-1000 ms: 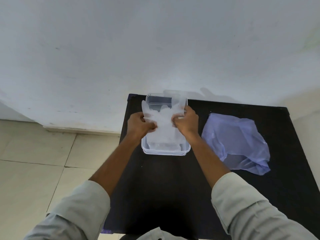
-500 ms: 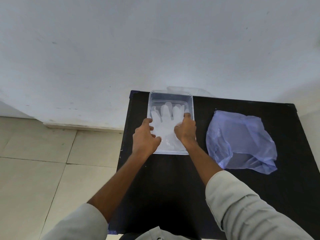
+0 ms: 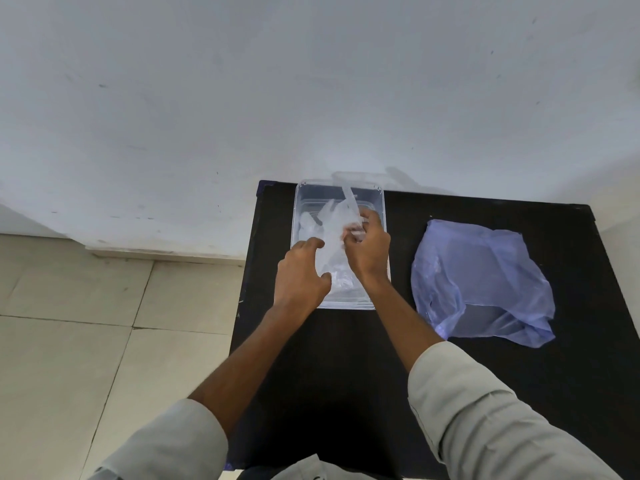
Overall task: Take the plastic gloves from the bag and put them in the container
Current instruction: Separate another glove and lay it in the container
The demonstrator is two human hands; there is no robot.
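A clear plastic container (image 3: 304, 195) stands at the back left of the black table (image 3: 346, 358). Thin see-through plastic gloves (image 3: 334, 220) lie in it, partly lifted and crumpled. My right hand (image 3: 369, 249) hovers over the container's right side, its fingers pinched on a glove. My left hand (image 3: 301, 271) rests over the container's near-left part with fingers spread, touching the gloves but not gripping them. A pale blue plastic bag (image 3: 481, 282) lies flat to the right of the container.
The white wall (image 3: 311, 81) rises directly behind the table. Tiled floor (image 3: 86, 341) lies to the left, past the table's left edge. Bare black tabletop stretches in front of the container and bag.
The gloves were held up over the container, then pressed flat inside it. Now my right hand pinches and lifts a glove again while my left hand has opened.
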